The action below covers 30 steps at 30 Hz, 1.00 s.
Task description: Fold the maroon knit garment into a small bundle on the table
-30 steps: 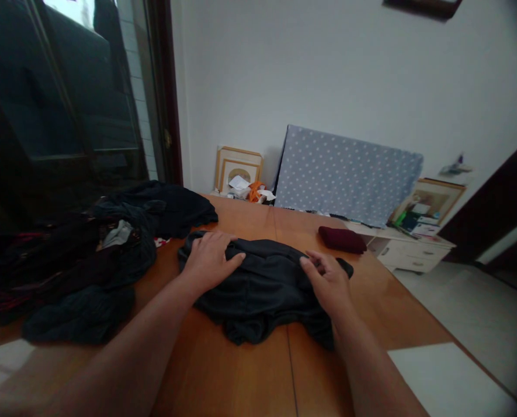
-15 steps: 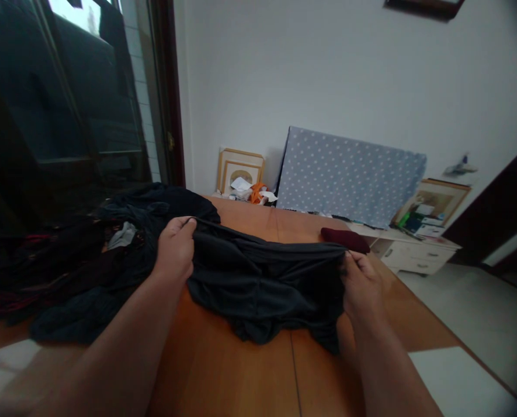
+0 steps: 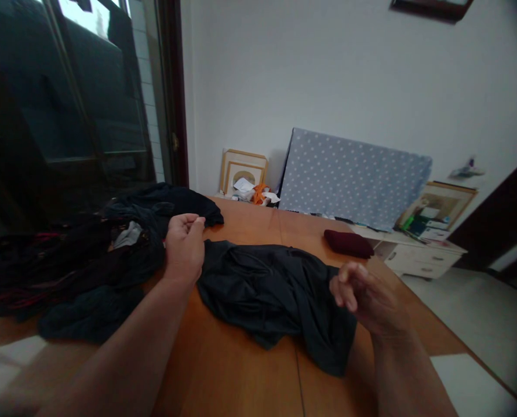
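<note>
A dark, nearly black garment (image 3: 276,289) lies crumpled and spread on the wooden table (image 3: 232,370) in front of me. My left hand (image 3: 184,246) is just beyond its left end, thumb and fingertips pinched together with no cloth visible between them. Over the right end hovers my right hand (image 3: 367,298), its fingers loosely curled and apart, holding nothing. The exact kind of garment cannot be made out from its folds.
On the left is a heap of dark clothes (image 3: 80,260). A folded maroon cloth (image 3: 349,243) sits near the table's far right edge. Behind stand a framed picture (image 3: 244,171), a polka-dot cloth (image 3: 354,176) and a white drawer cabinet (image 3: 419,259).
Both hands took the garment's far edge and stretched it taut between them. Now the edge has dropped onto the table, and the right hand's fingers have come apart.
</note>
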{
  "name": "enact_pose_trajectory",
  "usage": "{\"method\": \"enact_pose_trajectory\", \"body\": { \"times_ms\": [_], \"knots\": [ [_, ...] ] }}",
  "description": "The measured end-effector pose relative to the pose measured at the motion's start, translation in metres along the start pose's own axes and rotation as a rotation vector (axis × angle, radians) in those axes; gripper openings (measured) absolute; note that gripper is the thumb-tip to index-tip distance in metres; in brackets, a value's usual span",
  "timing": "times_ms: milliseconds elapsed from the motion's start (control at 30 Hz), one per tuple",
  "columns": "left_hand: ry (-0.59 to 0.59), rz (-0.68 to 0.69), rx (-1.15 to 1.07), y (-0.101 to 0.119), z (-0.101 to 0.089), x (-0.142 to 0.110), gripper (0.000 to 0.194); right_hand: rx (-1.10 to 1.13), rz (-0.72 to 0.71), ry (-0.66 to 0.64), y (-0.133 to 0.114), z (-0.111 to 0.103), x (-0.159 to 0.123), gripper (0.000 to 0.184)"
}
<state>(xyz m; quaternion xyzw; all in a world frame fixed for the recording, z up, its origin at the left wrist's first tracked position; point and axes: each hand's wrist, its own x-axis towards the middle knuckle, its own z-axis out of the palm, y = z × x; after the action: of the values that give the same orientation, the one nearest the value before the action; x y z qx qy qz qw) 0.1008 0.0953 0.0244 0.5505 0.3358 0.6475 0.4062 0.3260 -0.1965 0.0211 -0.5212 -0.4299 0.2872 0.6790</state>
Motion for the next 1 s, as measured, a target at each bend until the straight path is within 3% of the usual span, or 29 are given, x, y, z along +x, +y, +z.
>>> {"method": "enact_pose_trajectory", "body": {
  "times_ms": [100,233,333,400,467,633,700,767,833,933,1000],
  "knots": [
    [-0.322,0.166,0.166,0.010,0.006,-0.024,0.023,-0.099,0.056,0.089,0.012,0.007,0.006,0.038],
    [-0.943,0.338,0.385,0.019,0.011,-0.057,0.032,-0.335,0.075,0.321,0.029,0.012,0.018,0.044],
    [-1.219,0.500,0.531,0.018,0.014,-0.071,0.027,-0.531,0.125,0.221,0.038,0.016,0.021,0.041],
    [-1.281,0.511,0.539,0.016,0.015,-0.072,0.016,-0.604,0.139,0.101,0.043,0.018,0.021,0.034],
    [-1.300,0.459,0.437,0.018,0.015,-0.070,0.013,-0.601,0.125,0.113,0.046,0.017,0.022,0.031],
    [-1.320,0.137,-0.063,0.035,0.005,-0.053,0.009,-0.322,0.072,0.690,0.039,-0.001,0.025,0.026],
    [-1.316,-0.078,-0.262,0.039,-0.003,-0.045,0.011,-0.172,0.049,0.791,0.032,-0.009,0.026,0.024],
    [-1.291,-0.279,-0.381,0.040,-0.012,-0.039,0.013,-0.005,0.053,0.708,0.025,-0.011,0.023,0.025],
    [-1.287,-0.367,-0.413,0.040,-0.018,-0.035,0.018,0.115,0.092,0.508,0.017,-0.006,0.015,0.026],
    [-1.282,-0.321,-0.385,0.041,-0.017,-0.034,0.023,0.140,0.193,0.112,0.006,0.012,-0.002,0.028],
    [-1.233,-0.280,-0.310,0.042,-0.012,-0.037,0.024,0.142,0.233,-0.086,0.002,0.021,-0.009,0.033]
  ]
}}
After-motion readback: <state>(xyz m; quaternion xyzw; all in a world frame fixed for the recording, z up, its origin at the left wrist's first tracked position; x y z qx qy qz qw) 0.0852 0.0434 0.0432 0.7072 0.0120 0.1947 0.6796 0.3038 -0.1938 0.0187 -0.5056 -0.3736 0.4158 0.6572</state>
